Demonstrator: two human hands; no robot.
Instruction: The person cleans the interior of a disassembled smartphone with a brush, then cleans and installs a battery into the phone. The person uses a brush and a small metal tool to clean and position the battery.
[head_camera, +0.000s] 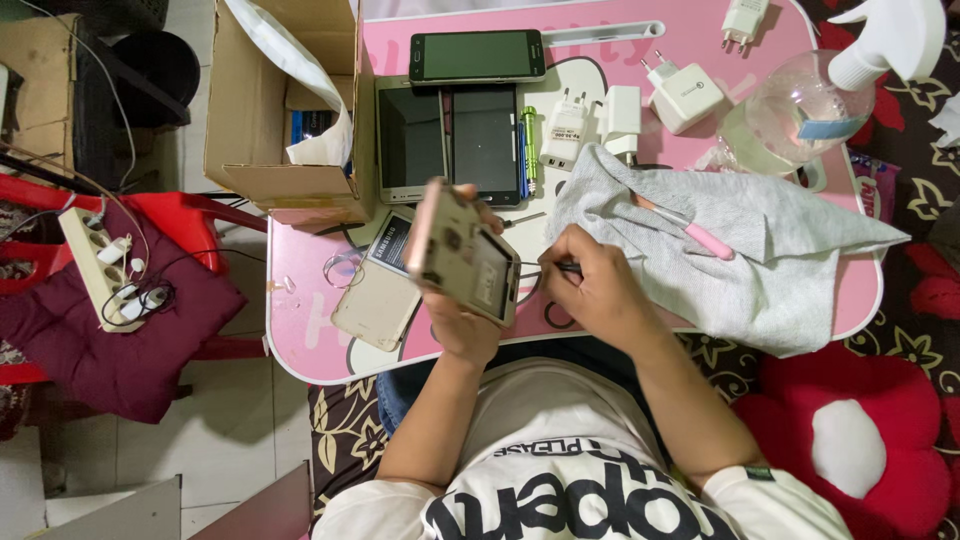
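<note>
Surface: pink counter (320, 340), cluttered with phones and chargers.
Left hand (462, 322): closed around opened phone (462, 252), raised above counter.
Right hand (592, 285): pinching thin tool (566, 266), tip just right of phone.
Phone axis: tilted, upper-left to lower-right.

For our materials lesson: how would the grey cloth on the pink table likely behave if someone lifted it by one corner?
The grey cloth would probably hang limp, since it lies rumpled. It looks light. The pink tool resting on it might slide off.

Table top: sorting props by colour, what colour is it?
Pink table top, clearest in the head view.
</note>
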